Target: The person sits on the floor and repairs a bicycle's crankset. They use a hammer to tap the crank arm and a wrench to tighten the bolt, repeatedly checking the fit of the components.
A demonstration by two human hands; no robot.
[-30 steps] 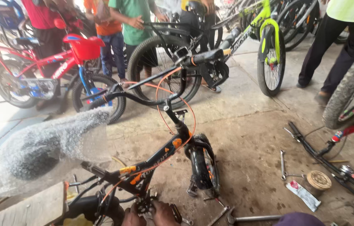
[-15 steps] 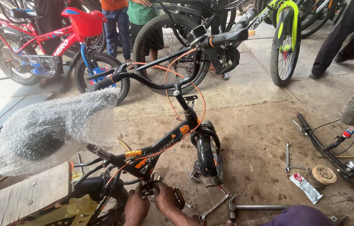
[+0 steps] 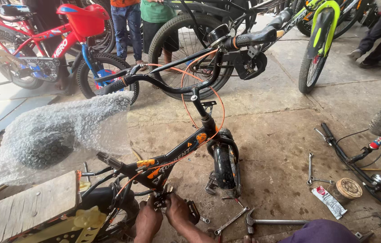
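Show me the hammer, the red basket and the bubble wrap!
hammer (image 3: 269, 221): head view, on its metal handle.
red basket (image 3: 84, 19): head view, on its front wall.
bubble wrap (image 3: 60, 132): head view, on the middle of the sheet.

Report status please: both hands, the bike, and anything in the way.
Left hand and right hand both on the crank, grip unclear. Bike upright. Hammer and spanner beside them.

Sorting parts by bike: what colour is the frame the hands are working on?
Black frame with orange markings, head view.
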